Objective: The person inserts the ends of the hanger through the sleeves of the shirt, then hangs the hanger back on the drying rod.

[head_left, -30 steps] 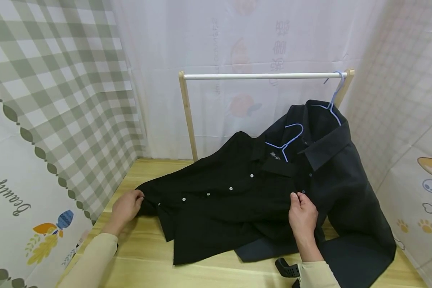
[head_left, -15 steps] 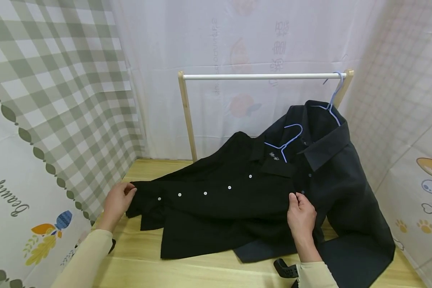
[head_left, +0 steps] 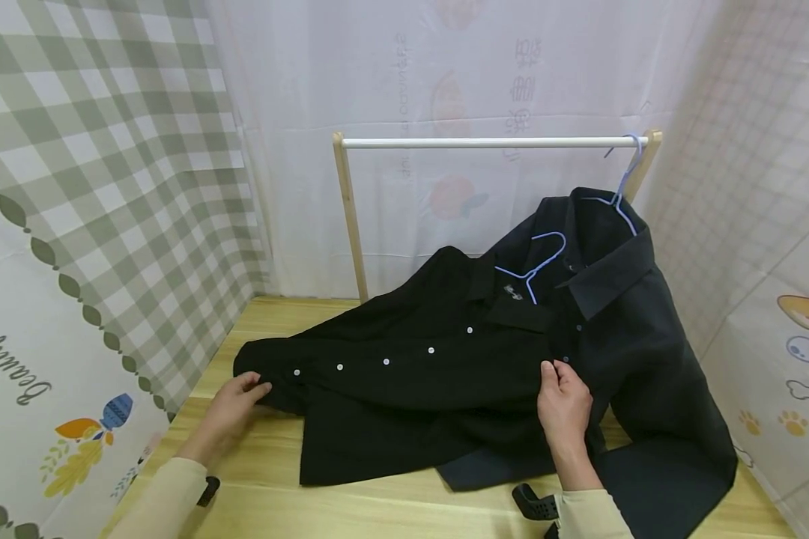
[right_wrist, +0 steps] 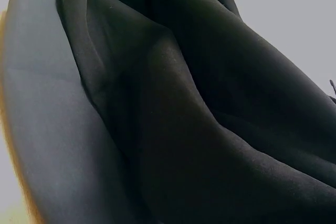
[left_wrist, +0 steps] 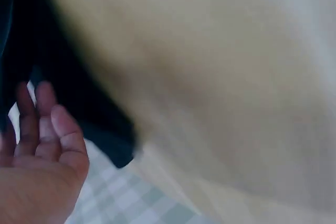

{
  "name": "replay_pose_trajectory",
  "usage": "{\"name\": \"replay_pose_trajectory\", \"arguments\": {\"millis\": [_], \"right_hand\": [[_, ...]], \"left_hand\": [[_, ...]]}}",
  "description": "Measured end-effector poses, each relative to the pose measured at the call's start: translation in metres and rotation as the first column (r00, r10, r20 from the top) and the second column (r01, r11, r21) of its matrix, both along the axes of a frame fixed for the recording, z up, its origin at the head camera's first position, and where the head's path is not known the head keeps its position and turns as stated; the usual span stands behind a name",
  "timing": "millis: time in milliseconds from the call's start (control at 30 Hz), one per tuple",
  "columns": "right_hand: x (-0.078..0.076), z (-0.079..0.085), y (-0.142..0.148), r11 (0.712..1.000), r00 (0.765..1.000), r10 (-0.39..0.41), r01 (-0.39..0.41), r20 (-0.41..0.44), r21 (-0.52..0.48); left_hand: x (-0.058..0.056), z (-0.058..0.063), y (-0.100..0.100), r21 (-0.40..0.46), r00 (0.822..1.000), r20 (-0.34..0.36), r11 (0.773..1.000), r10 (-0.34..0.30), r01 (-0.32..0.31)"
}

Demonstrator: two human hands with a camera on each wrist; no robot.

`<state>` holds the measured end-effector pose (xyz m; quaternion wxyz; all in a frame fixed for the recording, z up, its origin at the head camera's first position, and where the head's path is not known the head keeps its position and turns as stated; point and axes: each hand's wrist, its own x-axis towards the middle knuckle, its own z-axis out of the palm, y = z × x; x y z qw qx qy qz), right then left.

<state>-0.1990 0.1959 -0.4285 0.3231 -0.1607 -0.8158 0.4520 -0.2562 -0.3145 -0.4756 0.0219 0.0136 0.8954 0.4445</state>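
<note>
A black shirt [head_left: 391,389] with white buttons lies spread over the wooden table in the head view, its collar toward the back right. A blue hanger [head_left: 529,276] pokes its hook up out of the collar. With thumb and forefinger my right hand [head_left: 565,400] pinches the shirt's right side. My left hand [head_left: 232,408] is at the shirt's far left end, fingertips touching the cloth. The left wrist view shows its fingers loosely extended beside dark fabric [left_wrist: 100,103]. Dark folds [right_wrist: 168,129] fill much of the right wrist view, where the right hand is out of sight.
A second dark shirt [head_left: 667,359] hangs at the right on another blue hanger [head_left: 627,180], hooked on the rack's white rail [head_left: 485,143]. Its lower part spreads over the table [head_left: 290,494]. Printed cloths surround the table, with green checks [head_left: 141,150] at the left.
My left hand first drew the shirt's end leftward and flattened it, then shifted down and right along that end. The right hand has kept its pinch in nearly the same place.
</note>
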Motion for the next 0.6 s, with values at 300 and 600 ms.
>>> {"name": "replay_pose_trajectory", "arguments": {"millis": [300,600], "right_hand": [[0.000,-0.001,0.000,1.000,1.000,-0.004,0.004,-0.014,0.001],[-0.001,-0.001,-0.002,1.000,1.000,-0.009,0.009,-0.016,0.006]], "left_hand": [[-0.022,0.062,-0.029,0.614,0.907,0.130,0.685,0.401,-0.391],[-0.017,0.044,-0.026,0.079,0.910,-0.126,0.918,0.396,-0.389]]}}
